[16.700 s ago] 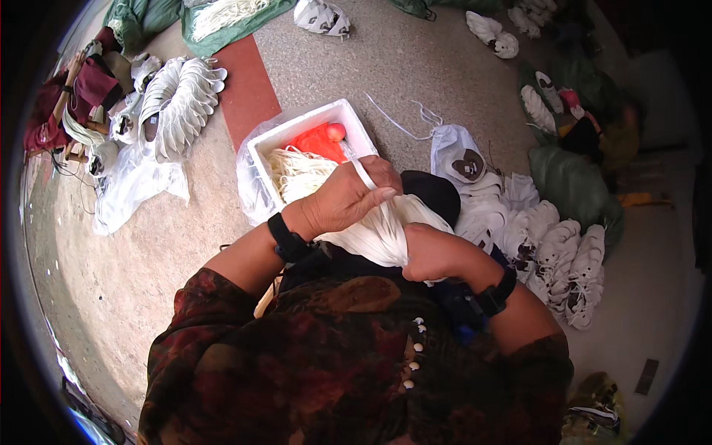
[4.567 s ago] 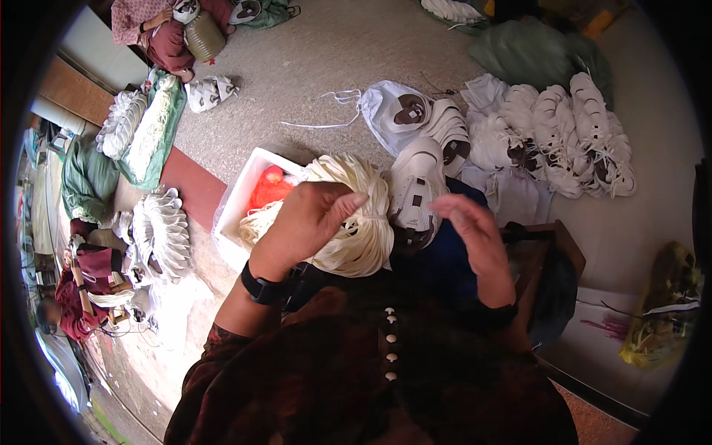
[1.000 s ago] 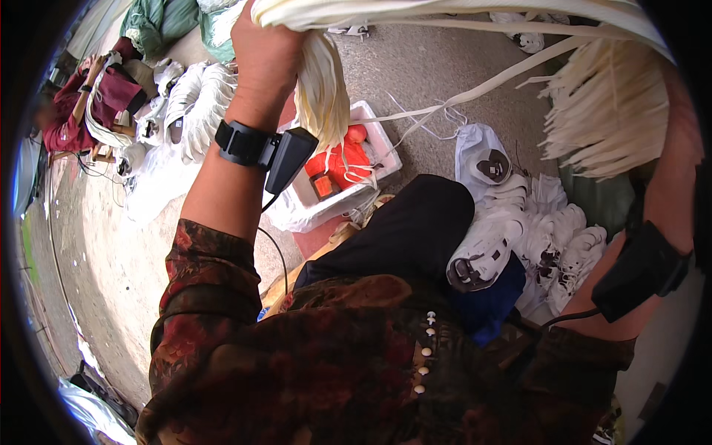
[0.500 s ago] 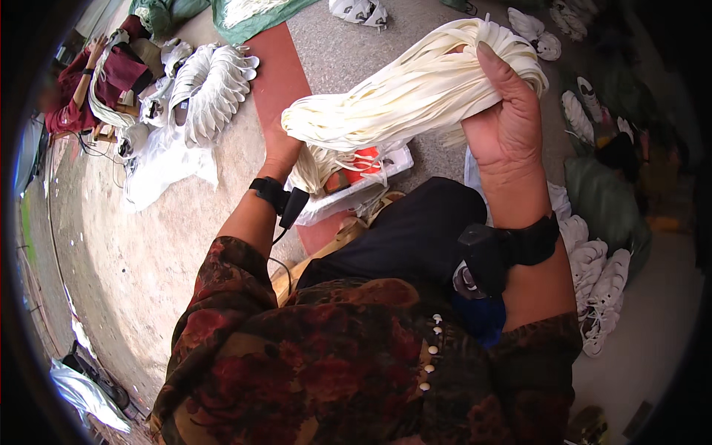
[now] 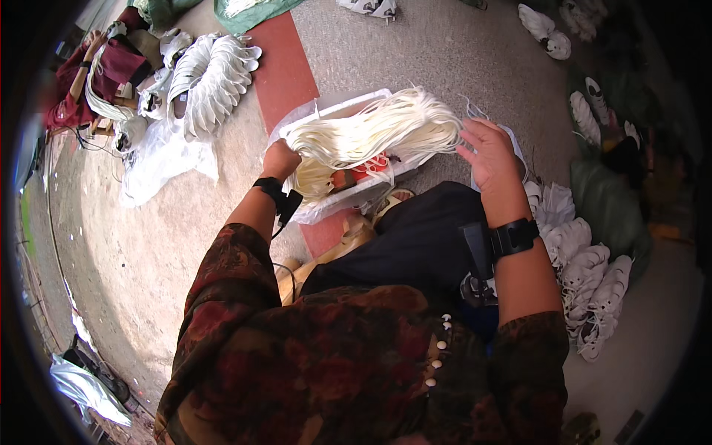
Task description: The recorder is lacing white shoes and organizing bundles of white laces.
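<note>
A thick bundle of cream shoelaces (image 5: 378, 126) stretches across the top of a white box (image 5: 348, 200). At its left end my left hand (image 5: 282, 159) is closed around the laces; the fingertips are partly hidden. My right hand (image 5: 490, 153) is by the bundle's right end with its fingers spread and nothing in its grip. Whether its fingertips touch the loose strands there, I cannot tell. Inside the box, below the bundle, lie more cream laces (image 5: 311, 182) and an orange-red item (image 5: 372, 166), partly covered.
White shoes (image 5: 593, 285) are heaped to my right beside a dark green sack (image 5: 604, 215). At the far left, a person in dark red (image 5: 115, 70) sits near a curved row of white shoe pieces (image 5: 215, 81) and a clear plastic sheet (image 5: 169, 167). More shoes (image 5: 545, 31) lie far right.
The bundle has come down from a raised position onto the box. My right hand has let go of its right end and moved lower; my left hand keeps its hold.
</note>
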Demonstrator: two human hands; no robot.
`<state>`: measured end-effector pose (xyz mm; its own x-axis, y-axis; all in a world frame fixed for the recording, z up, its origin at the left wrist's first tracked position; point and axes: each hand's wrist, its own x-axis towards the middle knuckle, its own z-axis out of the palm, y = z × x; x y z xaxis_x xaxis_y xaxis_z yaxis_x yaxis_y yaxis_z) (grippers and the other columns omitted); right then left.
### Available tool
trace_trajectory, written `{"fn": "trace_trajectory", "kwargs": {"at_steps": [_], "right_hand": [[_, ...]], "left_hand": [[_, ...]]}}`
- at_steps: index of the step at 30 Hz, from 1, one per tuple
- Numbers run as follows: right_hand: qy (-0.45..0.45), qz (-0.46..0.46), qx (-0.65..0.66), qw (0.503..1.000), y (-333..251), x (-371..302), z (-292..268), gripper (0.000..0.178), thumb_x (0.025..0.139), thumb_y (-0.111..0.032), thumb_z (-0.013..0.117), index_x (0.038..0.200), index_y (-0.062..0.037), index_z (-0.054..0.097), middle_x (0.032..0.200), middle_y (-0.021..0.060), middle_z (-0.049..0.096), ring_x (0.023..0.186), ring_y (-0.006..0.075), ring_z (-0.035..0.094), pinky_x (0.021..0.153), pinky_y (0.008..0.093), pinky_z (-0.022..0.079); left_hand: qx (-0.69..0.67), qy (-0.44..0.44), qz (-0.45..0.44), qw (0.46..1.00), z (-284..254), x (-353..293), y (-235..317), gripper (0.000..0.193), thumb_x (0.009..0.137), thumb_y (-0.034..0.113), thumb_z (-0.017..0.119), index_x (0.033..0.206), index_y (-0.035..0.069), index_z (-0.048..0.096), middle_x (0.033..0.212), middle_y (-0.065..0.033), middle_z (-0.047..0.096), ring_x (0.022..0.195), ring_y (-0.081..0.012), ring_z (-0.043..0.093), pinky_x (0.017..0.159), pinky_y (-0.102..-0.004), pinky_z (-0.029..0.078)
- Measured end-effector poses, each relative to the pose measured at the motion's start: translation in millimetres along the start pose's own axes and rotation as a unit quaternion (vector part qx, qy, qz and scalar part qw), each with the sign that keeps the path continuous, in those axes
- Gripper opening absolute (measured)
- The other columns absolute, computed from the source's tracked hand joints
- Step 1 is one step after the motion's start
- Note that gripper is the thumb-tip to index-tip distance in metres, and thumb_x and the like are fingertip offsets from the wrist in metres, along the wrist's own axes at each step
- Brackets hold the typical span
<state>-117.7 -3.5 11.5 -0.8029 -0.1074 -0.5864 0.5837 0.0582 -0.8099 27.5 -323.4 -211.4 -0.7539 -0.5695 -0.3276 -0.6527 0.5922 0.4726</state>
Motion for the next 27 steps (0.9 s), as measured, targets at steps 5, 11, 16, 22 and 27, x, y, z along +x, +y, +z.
{"fn": "trace_trajectory", "kwargs": {"at_steps": [5, 11, 16, 22, 27], "right_hand": [[0.025, -0.107, -0.063, 0.992, 16, -13, -53, 0.021, 0.08, -0.012, 0.062, 0.1, -0.0053, 0.059, 0.1, 0.0055, 0.059, 0.095, 0.015, 0.054, 0.081, 0.0307, 0.042], [0.005, -0.11, -0.077, 0.991, 31, -38, -81, 0.011, 0.08, -0.012, 0.061, 0.088, -0.0039, 0.061, 0.081, 0.0011, 0.059, 0.08, 0.01, 0.054, 0.073, 0.0252, 0.041], [-0.019, -0.102, -0.033, 0.994, 36, -42, -82, 0.01, 0.081, -0.012, 0.061, 0.088, -0.0041, 0.061, 0.088, 0.0036, 0.061, 0.086, 0.0128, 0.057, 0.074, 0.0267, 0.042], [-0.043, -0.119, -0.017, 0.992, 40, -50, -83, 0.009, 0.081, -0.01, 0.06, 0.088, -0.0035, 0.06, 0.09, 0.0046, 0.06, 0.091, 0.0145, 0.058, 0.076, 0.0265, 0.043], [-0.057, -0.114, -0.07, 0.989, 50, -55, -91, 0.009, 0.084, -0.008, 0.057, 0.092, -0.0033, 0.059, 0.093, 0.0052, 0.061, 0.094, 0.0161, 0.059, 0.079, 0.0266, 0.043]], "left_hand": [[-0.01, -0.129, 0.003, 0.992, 29, -16, 0, 0.035, 0.065, 0.019, 0.064, 0.092, -0.003, 0.064, 0.092, -0.0227, 0.064, 0.09, -0.0333, 0.062, 0.08, -0.0373, 0.048], [-0.349, -0.229, 0.151, 0.896, -20, -15, 86, 0.038, 0.066, 0.002, 0.063, 0.104, -0.001, 0.061, 0.085, -0.0034, 0.065, 0.076, -0.0104, 0.056, 0.072, -0.0262, 0.046], [-0.41, -0.321, 0.247, 0.817, -88, -22, 175, 0.047, 0.067, -0.004, 0.06, 0.114, 0.0, 0.056, 0.102, -0.0051, 0.064, 0.09, -0.0126, 0.059, 0.084, -0.0258, 0.045], [-0.527, -0.298, 0.221, 0.764, -93, -15, 172, 0.041, 0.069, -0.004, 0.064, 0.11, 0.0, 0.06, 0.097, -0.0037, 0.065, 0.088, -0.0118, 0.059, 0.083, -0.026, 0.046], [-0.062, -0.089, 0.193, 0.975, -15, 22, 73, 0.046, 0.063, 0.01, 0.063, 0.107, 0.0, 0.059, 0.097, -0.021, 0.064, 0.093, -0.0339, 0.062, 0.083, -0.0367, 0.047]]}}
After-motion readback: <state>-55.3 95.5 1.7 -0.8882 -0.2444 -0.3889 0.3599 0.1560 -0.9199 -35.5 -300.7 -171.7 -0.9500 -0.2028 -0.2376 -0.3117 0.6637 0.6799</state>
